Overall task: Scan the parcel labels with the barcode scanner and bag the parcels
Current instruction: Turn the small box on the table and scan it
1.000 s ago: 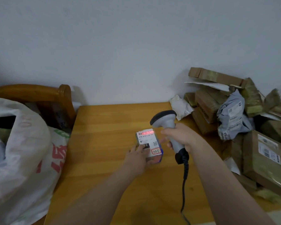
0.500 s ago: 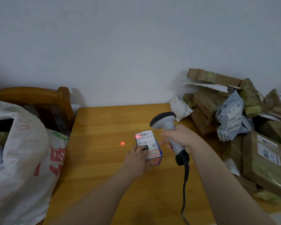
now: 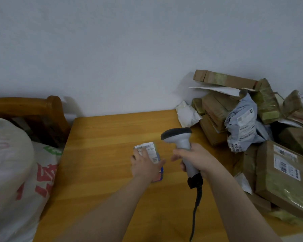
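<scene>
Evidently the small parcel point(image 3: 151, 152) is a light, stiff carton. It lies flat on the tabletop point(image 3: 103, 154), directly under the left hand point(image 3: 143, 165), with its white label facing up and showing beyond the fingertips. The left fingers point(image 3: 138, 154) lie spread and fairly straight across its top, with the thumb out to the side nearest the scanner. They are apart and resting, not curled round it, as far as the motion blur allows a reading.

Judgement: one hand can lift it. The label and tape are likely slick, so take hold across the two long side walls, thumb against fingers, rather than on the top face. Crushing risk appears low.

The right hand point(image 3: 194, 158) is wrapped round the handle of the barcode scanner point(image 3: 179, 137). The scanner's head sits above the knuckles, and its cable point(image 3: 196, 206) hangs below the heel of the hand. No scan line shows on the label.

A white sack point(image 3: 16, 172) stands well out beyond the left hand's little-finger side. A parcel heap point(image 3: 278, 172) lies beyond the back of the right hand.
</scene>
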